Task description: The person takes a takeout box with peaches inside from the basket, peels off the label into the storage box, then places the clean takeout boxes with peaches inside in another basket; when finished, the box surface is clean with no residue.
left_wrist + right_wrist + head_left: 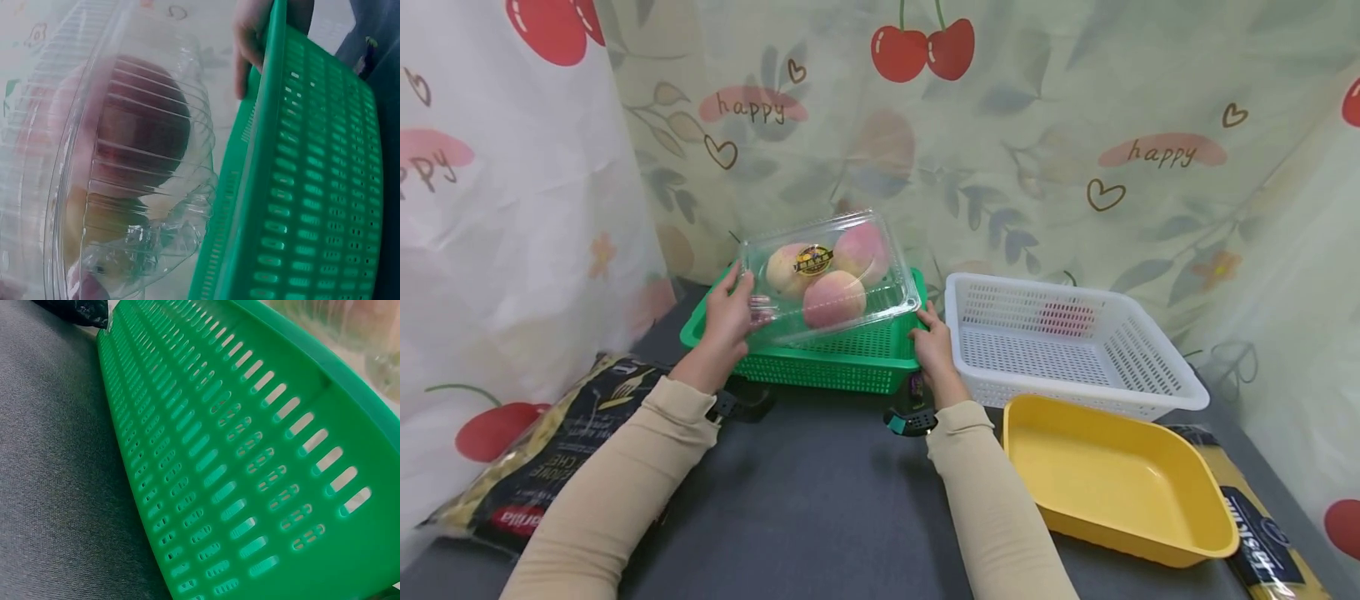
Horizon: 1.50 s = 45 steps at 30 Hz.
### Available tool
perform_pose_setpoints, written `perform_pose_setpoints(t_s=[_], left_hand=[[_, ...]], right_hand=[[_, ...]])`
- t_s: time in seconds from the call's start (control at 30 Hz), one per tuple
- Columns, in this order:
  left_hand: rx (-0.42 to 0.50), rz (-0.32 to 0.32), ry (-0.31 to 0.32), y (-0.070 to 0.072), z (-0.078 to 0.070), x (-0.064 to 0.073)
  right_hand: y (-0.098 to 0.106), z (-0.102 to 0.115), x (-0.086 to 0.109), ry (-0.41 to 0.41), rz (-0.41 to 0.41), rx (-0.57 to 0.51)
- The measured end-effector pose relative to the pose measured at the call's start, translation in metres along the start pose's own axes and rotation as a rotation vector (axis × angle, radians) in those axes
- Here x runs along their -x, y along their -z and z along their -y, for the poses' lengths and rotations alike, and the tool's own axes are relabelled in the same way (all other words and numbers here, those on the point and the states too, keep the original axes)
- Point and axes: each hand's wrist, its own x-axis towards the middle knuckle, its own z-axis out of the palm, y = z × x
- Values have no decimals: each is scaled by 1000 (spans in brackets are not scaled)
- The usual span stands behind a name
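A clear plastic clamshell box with three pink-and-cream peaches inside is tilted over the green basket. A dark round label marks its lid. My left hand grips the box at its left end, fingers partly seen through the plastic. At the basket's right end, my right hand holds the rim. In the left wrist view, the right hand's fingers hook over that rim, with the box alongside. The slotted basket wall fills most of the right wrist view.
To the right stands a white slotted basket, with a yellow tub in front of it. A black-and-gold bag lies at the left of the dark table. Another packet lies partly beneath the tub. Patterned curtains hang behind and at both sides.
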Motion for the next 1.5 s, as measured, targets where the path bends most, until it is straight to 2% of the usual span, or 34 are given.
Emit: perform_pose_setpoints(t_s=[0.1,0.23,0.47,0.67,1.03,1.23,1.5], left_hand=[[19,11,11,0,-4,9],[13,35,13,7,-6,26],[28,86,-42,28,-6,59],[34,146,-63,32,-5,79],[-15,154,-38,46,5,108],[-108,172,-32,59,10,120],[-201,186,13,69,20,134]], right_hand=[[0,-1,-1,-6,-7,3],[-1,-2,-2,-10,-5,-1],[-4,-3,-2,13,4,12],[-2,-3,-2,36,1,-52],[-2,0,-3,28,-24,19],[-1,-3,-5,30,-9,39],[-3,-3,-4,46,-54,34]])
